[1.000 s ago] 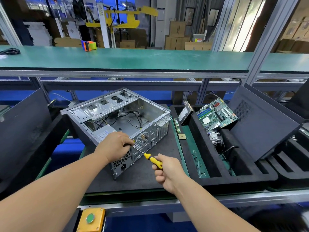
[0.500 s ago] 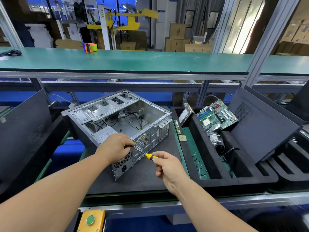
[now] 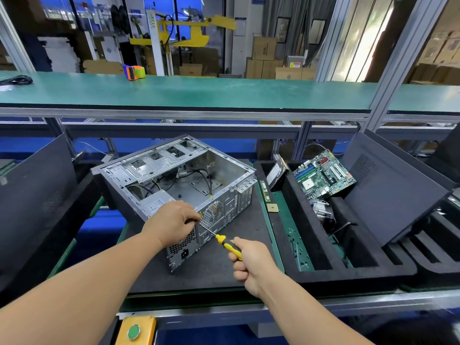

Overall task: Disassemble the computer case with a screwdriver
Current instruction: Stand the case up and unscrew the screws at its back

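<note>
An open grey computer case point(image 3: 174, 180) lies on its side on a dark foam mat point(image 3: 224, 267), rear panel toward me, cables and a power supply inside. My right hand point(image 3: 251, 265) grips the yellow-and-black handle of a screwdriver point(image 3: 225, 242). Its thin shaft points up-left to the rear panel's top edge beside the fan grille. My left hand point(image 3: 171, 220) rests on that rear edge over the power supply, fingers curled at the screwdriver tip. The tip and any screw are hidden by those fingers.
A black foam tray point(image 3: 308, 250) at right holds a motherboard point(image 3: 323, 175), a hard drive point(image 3: 276, 174), a heatsink and loose screws. A RAM stick point(image 3: 264, 191) and a CPU point(image 3: 271, 207) lie between case and tray. Dark side panels lean left and right. A green-button box point(image 3: 135, 331) sits near me.
My right hand slid back down the handle, showing more of the yellow grip. My left hand stayed at the case's rear edge.
</note>
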